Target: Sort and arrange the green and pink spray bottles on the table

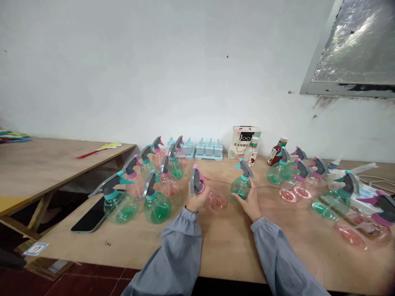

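My left hand (196,199) is closed round the neck of a pink spray bottle (216,200) with a grey trigger and pink nozzle, which stands on the wooden table (222,242). My right hand (250,201) rests against a green spray bottle (241,186) with a grey trigger and teal collar, fingers curled on its lower side. Both arms wear grey sleeves.
Several green and pink spray bottles stand in a cluster at the left (156,203) and another group at the right (335,197). A black phone (91,218) lies near the left edge. Light blue ice-lolly moulds (209,149), a carton (245,139) and two small bottles stand by the wall.
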`<state>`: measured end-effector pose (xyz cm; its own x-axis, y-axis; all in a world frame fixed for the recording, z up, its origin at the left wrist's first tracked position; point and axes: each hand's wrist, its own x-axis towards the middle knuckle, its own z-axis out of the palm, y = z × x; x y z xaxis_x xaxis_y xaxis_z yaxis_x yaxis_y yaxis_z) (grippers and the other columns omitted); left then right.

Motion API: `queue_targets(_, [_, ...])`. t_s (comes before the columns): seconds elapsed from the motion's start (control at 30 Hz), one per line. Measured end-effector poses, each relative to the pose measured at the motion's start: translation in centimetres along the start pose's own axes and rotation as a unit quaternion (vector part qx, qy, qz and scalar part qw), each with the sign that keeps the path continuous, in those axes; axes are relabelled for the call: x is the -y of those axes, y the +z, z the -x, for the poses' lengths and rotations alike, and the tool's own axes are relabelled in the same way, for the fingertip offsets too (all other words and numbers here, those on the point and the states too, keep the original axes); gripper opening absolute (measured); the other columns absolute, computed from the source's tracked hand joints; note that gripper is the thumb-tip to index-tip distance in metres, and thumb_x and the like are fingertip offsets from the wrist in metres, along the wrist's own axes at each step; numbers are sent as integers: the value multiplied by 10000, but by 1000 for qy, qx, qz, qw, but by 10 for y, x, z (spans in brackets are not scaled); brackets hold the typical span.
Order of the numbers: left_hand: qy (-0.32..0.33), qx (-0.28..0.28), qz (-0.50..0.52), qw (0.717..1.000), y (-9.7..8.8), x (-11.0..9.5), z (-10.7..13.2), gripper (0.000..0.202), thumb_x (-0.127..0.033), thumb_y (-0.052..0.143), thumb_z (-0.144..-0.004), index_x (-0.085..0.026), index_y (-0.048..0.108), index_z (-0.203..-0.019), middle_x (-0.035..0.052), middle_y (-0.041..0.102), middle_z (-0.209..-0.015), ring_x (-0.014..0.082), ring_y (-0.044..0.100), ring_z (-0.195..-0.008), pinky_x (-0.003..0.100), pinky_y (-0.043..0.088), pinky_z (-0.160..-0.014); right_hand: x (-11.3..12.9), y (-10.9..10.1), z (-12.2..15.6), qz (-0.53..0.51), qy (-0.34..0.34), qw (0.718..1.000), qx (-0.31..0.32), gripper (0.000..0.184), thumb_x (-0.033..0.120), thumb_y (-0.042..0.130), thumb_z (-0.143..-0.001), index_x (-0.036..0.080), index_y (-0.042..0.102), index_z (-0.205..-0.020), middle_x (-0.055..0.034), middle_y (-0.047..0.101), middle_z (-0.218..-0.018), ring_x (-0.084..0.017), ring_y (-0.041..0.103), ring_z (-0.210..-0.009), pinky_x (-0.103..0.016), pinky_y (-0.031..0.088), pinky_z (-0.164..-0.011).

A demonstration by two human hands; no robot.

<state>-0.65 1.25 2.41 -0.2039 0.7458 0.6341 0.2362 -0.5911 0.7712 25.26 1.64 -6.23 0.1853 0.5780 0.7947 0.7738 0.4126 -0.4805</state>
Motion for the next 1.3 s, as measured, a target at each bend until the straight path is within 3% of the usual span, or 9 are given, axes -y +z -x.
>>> queue_targets(0.27, [65,73,-142,985,12,-9,6,509,-283,724,-726,-231,612,-1220,50,752,-1065,236,699,-1008,471,423,-1042,2,-1,-1,-7,1,1000,3,1017,770,618,-816,147,282,-1546,-227,497,-1424,-360,487,-1346,-572,408,-1123])
queue_targets(0.37, [65,22,-149,986,20,4,11,656,-355,762,-723,-215,554,-1329,41,755,-946,235,713,-914,433,494,-946,3,-1,-1,-11,3,1000,4,1025,778,615,-812,147,280,-1547,-231,495,-1428,-362,489,-1347,-574,408,-1124])
queue_targets(0.47, [103,-30,-202,973,25,22,22,732,-375,767,-688,-189,532,-1355,114,739,-1108,277,705,-1003,461,491,-969,2,-1,-1,-12,4,1000,5,1028,781,612,-810,146,280,-1548,-233,491,-1434,-363,483,-1355,-574,405,-1128])
queue_targets(0.63, [122,-18,-306,944,36,46,30,707,-355,705,-700,-127,531,-1346,222,615,-1347,350,604,-1246,516,427,-1044,3,-1,-1,-15,5,1000,2,1029,788,604,-810,144,286,-1546,-233,489,-1434,-361,480,-1352,-572,401,-1129])
queue_targets(0.73, [29,-27,-336,941,47,52,4,686,-403,660,-801,-134,495,-1410,231,537,-1434,367,528,-1322,519,420,-1041,3,1,1,-17,7,1000,5,1036,788,613,-803,146,284,-1546,-234,489,-1432,-364,478,-1350,-577,407,-1119])
queue_targets(0.87, [-120,-13,-342,932,63,57,-58,665,-496,618,-898,-246,464,-1494,213,485,-1469,389,508,-1297,527,410,-1033,5,3,5,-18,2,1000,6,1033,778,632,-798,148,287,-1540,-232,493,-1425,-371,486,-1338,-587,421,-1103])
queue_targets(1.03, [-173,0,-284,943,78,67,-117,678,-356,681,-879,-250,456,-1510,220,519,-1419,383,478,-1322,514,394,-1066,9,3,13,-20,4,999,32,878,673,573,-904,161,266,-1548,-220,484,-1439,-352,496,-1344,-582,422,-1112])
queue_targets(1.17, [-176,-9,-245,953,82,70,-133,755,-291,734,-833,-224,429,-1520,233,536,-1399,384,474,-1342,512,422,-1060,12,1,18,-37,-9,997,64,725,568,497,-978,183,264,-1546,-193,496,-1435,-321,500,-1350,-558,427,-1123])
queue_targets(1.3, [-172,-51,-208,962,89,59,-121,776,-322,687,-869,-158,338,-1543,286,308,-1581,419,315,-1477,604,340,-1134,15,1,19,-48,-19,996,68,693,539,491,-987,190,266,-1541,-183,496,-1433,-311,491,-1361,-551,426,-1129])
